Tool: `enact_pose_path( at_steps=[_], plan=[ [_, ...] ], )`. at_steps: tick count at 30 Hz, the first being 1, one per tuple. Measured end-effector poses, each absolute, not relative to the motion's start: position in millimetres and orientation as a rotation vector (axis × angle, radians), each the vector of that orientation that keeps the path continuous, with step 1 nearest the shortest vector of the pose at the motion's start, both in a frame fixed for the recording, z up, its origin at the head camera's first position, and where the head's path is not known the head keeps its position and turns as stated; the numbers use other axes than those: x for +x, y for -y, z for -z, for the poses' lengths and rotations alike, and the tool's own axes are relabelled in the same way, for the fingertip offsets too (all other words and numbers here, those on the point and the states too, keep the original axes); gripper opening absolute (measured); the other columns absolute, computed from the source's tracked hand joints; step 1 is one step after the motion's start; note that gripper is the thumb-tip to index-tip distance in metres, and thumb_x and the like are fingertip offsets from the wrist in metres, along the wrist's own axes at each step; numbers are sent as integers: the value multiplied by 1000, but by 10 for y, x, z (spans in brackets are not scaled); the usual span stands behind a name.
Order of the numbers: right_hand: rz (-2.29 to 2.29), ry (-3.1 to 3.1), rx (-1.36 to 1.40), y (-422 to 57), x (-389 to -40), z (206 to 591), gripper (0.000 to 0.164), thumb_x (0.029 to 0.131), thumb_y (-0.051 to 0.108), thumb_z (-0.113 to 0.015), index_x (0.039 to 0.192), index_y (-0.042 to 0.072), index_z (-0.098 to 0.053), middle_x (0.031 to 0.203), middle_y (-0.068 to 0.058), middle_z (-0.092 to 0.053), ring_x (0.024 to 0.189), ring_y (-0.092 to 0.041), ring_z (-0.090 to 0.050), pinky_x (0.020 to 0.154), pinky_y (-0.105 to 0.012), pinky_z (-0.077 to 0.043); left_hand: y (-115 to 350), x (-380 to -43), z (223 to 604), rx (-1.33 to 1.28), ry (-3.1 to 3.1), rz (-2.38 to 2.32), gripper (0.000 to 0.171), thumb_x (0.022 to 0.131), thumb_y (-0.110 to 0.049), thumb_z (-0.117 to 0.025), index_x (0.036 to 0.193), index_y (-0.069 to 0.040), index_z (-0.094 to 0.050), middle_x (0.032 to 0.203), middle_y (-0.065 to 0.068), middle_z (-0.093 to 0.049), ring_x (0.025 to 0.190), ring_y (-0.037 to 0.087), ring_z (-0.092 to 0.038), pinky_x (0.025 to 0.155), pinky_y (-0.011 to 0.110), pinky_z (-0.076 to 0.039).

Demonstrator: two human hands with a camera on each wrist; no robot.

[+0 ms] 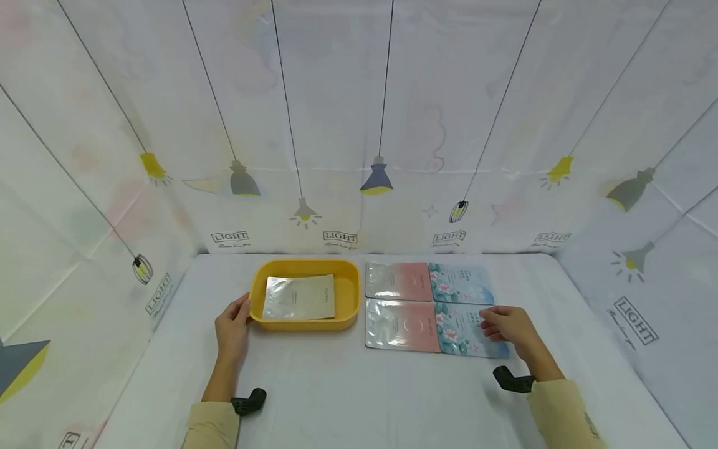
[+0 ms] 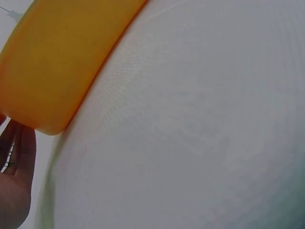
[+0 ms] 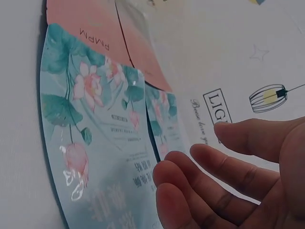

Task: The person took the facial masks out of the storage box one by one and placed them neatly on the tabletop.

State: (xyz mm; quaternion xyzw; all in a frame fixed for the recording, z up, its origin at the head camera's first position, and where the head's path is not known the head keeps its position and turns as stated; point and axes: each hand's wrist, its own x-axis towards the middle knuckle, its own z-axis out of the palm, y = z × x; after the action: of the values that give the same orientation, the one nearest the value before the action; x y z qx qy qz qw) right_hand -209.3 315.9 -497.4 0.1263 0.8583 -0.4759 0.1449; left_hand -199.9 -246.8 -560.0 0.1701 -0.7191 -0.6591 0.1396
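Observation:
At the left end of the yellow tray (image 1: pixel 346 321), my left hand (image 1: pixel 231 327) holds the rim with its fingers against the outer wall. The fingertips are partly hidden behind the tray in the left wrist view. Inside the tray lies a beige and silver sachet (image 1: pixel 300 298). My right hand (image 1: pixel 507 324) hovers over the right end of the near blue lotus-printed sachet (image 1: pixel 457 333), fingers loosely bent and nothing between them. Behind that one lies another blue sachet (image 1: pixel 457 280). To their left are a near pink sachet (image 1: pixel 404 324) and a far pink sachet (image 1: pixel 399 280).
The four-cornered block of sachets lies just right of the tray on a white table (image 1: pixel 364 399). A lamp-printed curtain (image 1: pixel 336 125) rises behind the table and along both sides. Each wrist carries a black camera mount, such as the left mount (image 1: pixel 249 402).

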Motion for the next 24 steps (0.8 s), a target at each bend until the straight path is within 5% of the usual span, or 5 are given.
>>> enact_pose_path(
  at_steps=[24],
  plan=[
    [1405, -2481, 61, -2424, -2543, 4486, 51, 98, 38, -56, 126, -4, -57, 114, -25, -66, 91, -27, -67, 82, -34, -59, 2457, -1978, 5537, 505, 2052, 1963, 41, 102, -28, -51, 135, -5, -56, 139, 13, -57, 107, 7, -58, 77, 7, -51]
  ],
)
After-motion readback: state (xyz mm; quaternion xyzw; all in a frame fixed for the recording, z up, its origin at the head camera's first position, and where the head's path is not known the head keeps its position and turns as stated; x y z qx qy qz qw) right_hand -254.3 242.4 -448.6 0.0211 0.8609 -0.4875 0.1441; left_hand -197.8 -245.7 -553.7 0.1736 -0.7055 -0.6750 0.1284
